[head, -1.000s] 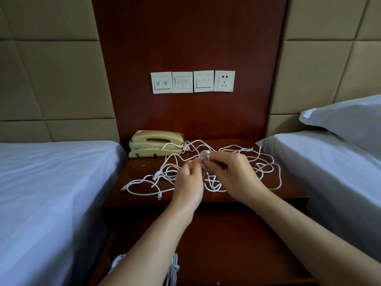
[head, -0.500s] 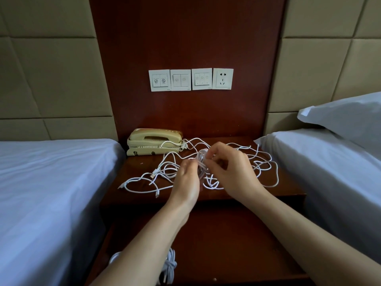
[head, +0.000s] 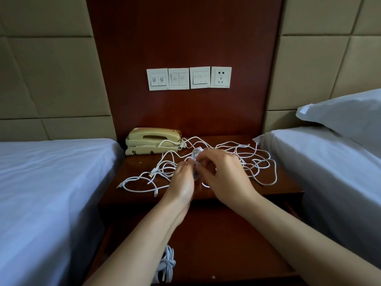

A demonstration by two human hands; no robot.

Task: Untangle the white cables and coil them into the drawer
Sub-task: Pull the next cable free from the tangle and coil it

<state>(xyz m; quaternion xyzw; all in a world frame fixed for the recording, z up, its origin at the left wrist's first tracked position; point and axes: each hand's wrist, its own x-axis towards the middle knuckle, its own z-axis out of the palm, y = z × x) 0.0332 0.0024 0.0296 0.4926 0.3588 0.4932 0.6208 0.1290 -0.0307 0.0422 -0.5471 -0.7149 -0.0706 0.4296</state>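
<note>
Gripping small coil (head: 195,154) with left hand (head: 183,178) and right hand (head: 224,176), fingers (head: 208,159) curled round it. Beyond and beside fingers, loose white cables (head: 255,164) on nightstand (head: 140,162). Nearer than fingers, in open drawer (head: 226,244), one coiled cable (head: 168,263).

Padded beige wall (head: 51,79), wood panel (head: 185,38), two beds (head: 41,182)

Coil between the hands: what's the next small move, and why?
Probably wind one more loop onto the coil with the right hand while the left hand pinches it: much loose cable lies tangled on the nightstand, so it isn't ready for the drawer.
</note>
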